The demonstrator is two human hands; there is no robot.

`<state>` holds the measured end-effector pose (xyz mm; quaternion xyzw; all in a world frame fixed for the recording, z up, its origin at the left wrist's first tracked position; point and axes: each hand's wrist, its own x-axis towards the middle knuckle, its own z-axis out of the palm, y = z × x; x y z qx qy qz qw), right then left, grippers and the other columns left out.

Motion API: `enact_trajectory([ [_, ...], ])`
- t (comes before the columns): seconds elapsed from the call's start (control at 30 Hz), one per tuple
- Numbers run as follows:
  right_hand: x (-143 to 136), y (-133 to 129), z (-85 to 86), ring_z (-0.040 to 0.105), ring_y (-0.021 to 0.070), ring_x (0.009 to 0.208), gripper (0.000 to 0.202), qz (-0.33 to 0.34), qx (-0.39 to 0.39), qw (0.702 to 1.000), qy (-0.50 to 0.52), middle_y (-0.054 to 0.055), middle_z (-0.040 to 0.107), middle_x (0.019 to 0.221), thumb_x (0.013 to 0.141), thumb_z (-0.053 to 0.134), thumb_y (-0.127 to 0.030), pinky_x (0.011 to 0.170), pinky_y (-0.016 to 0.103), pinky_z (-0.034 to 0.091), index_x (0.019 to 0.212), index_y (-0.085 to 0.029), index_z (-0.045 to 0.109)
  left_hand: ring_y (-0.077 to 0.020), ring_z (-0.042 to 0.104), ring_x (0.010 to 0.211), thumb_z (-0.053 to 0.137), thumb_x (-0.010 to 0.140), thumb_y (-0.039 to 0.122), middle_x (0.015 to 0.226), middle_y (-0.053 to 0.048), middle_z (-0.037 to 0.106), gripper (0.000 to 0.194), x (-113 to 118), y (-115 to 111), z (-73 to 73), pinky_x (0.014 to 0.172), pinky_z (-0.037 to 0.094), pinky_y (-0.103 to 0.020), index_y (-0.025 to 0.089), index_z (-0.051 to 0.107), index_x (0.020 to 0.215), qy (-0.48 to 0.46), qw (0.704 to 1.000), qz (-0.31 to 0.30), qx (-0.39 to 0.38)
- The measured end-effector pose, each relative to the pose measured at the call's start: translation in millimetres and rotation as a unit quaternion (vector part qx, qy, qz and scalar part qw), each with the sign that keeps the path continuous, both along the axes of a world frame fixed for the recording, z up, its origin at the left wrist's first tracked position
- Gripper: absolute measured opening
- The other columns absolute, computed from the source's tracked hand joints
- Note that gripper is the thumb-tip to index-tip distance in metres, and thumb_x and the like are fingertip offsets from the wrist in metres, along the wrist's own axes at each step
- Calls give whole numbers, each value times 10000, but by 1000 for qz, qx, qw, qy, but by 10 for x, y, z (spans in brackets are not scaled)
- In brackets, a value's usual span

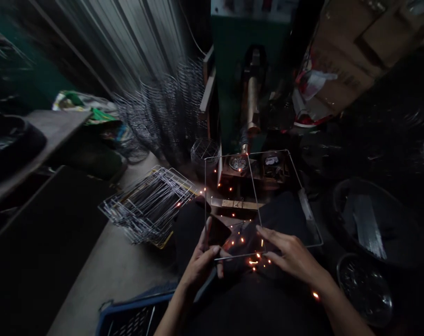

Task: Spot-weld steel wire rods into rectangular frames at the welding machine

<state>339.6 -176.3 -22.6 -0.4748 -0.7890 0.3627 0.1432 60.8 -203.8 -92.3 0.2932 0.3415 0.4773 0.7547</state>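
A rectangular wire frame (pixel 253 188) with a middle bar spans the space in front of me. Its far edge meets the copper-coloured electrode (pixel 245 148) of a green welding machine (pixel 229 88), where a red glow shows. My left hand (pixel 204 255) grips the near left corner between thumb and fingers, with the index finger stretched along the side wire. On the middle bar's near end, my right hand (pixel 285 252) pinches the wire with thumb and fingertips. Orange sparks (pixel 254 262) scatter between and below my hands. A small flat plate (pixel 305 204) sits on the frame's right side.
Finished-looking wire frames (pixel 149 205) are stacked on the floor at left. Wire coils or rings (pixel 163 102) stand behind them. A blue crate (pixel 128 317) is at lower left. At right are a black basin (pixel 369 224) with metal strips and a bowl (pixel 364 289). Cardboard boxes (pixel 352 56) stand behind.
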Motion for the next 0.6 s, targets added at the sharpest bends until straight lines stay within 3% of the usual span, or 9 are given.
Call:
enact_trajectory([
  [0.13, -17, -26, -50, 486, 219, 1315, 703, 8, 25, 1000, -12, 40, 479, 1453, 854, 590, -118, 1096, 379, 431, 1502, -275, 368, -148, 618, 421, 564, 928, 247, 787, -78, 744, 921, -31, 11, -81, 439, 481, -214, 307, -131, 1529, 1, 1000, 1, 3],
  [0.27, -6, 171, -111, 519, 214, 1285, 682, 26, 87, 996, -20, 30, 507, 1431, 882, 595, -150, 1070, 369, 459, 1504, -298, 360, -155, 622, 433, 587, 916, 259, 836, -99, 752, 944, -48, 221, 7, 434, 469, -216, 295, -124, 1536, -4, 1000, -6, 13],
  [0.33, -1, 444, -141, 535, 220, 1269, 681, 21, 134, 990, -33, 34, 512, 1427, 898, 607, -191, 1059, 375, 469, 1514, -300, 337, -147, 619, 435, 597, 903, 237, 835, -91, 755, 951, -56, 511, 69, 429, 459, -203, 296, -107, 1541, -3, 1000, 2, 25],
  [0.43, 19, 1033, -144, 575, 241, 1223, 706, -16, 197, 978, -74, 57, 552, 1388, 892, 660, -284, 1037, 389, 484, 1518, -284, 332, -141, 616, 437, 599, 882, 202, 790, -68, 753, 964, -74, 1131, 108, 424, 458, -193, 267, -98, 1545, 0, 998, 25, 57],
  [0.6, 111, 2009, -46, 605, 262, 1180, 636, -52, 244, 965, -83, 70, 620, 1305, 863, 702, -348, 1002, 400, 498, 1445, -258, 465, -151, 641, 479, 627, 844, 158, 764, -63, 750, 1001, -133, 2130, 113, 448, 482, -198, 246, -78, 1548, -22, 993, 26, 109],
])
